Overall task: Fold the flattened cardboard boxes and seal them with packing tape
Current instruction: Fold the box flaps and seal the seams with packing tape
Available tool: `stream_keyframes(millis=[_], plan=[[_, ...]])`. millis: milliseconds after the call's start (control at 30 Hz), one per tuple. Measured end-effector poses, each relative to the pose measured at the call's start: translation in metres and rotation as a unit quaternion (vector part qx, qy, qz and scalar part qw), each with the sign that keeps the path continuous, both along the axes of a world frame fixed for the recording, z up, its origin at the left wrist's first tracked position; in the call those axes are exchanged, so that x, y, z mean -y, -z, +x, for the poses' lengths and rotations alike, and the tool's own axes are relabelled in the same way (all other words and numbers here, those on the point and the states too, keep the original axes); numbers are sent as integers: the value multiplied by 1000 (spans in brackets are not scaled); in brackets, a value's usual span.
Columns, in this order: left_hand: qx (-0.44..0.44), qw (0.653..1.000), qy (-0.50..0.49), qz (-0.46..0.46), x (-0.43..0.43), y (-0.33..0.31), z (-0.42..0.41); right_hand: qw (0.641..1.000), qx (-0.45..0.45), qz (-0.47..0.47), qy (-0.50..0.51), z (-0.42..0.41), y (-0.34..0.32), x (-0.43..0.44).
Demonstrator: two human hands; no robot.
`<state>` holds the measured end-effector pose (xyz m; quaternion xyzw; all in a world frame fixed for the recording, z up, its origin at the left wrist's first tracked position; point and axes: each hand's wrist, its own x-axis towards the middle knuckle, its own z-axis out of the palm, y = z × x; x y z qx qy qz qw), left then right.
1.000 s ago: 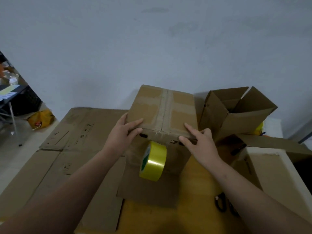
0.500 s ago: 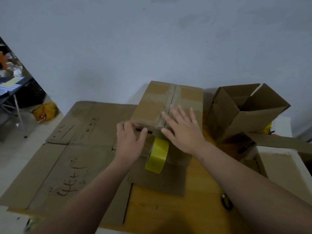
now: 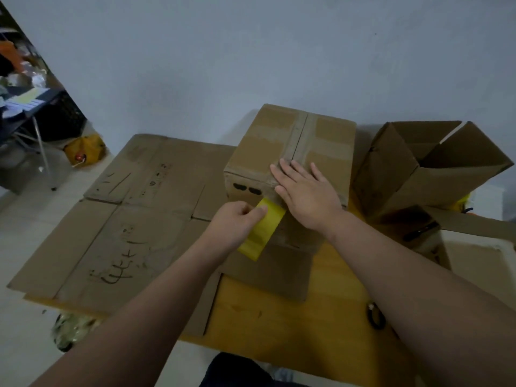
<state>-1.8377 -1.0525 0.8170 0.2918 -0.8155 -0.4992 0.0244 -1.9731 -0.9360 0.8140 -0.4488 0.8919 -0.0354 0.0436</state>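
Note:
A closed cardboard box stands on the table with tape along its top seam. My right hand lies flat with fingers spread on the near top edge of the box, over the seam. Below it, my left hand grips a yellow roll of packing tape that hangs against the box's front face. The strip between roll and box is hidden under my right hand.
Flattened cardboard sheets cover the left of the wooden table. An open, tilted box sits to the right, more cardboard beside it. Scissors lie near my right forearm. A desk and yellow bag stand on the floor at left.
My right hand moved from the box's near right edge onto the top over the seam and stays flat there. My left hand dropped from the box edge and took hold of the yellow roll.

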Motion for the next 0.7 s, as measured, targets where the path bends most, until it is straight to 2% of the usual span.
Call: stream_keyframes(millis=[100, 267, 500, 700], plan=[[6, 999, -4, -32, -5, 9, 1, 1000, -8, 3, 3, 1, 2, 0], [82, 996, -13, -43, -14, 51, -5, 999, -29, 23, 5, 3, 3, -1], [53, 997, -52, -5, -18, 58, -16, 994, -89, 47, 53, 6, 13, 5], [31, 996, -64, 53, -15, 64, -21, 990, -117, 59, 43, 10, 17, 8]])
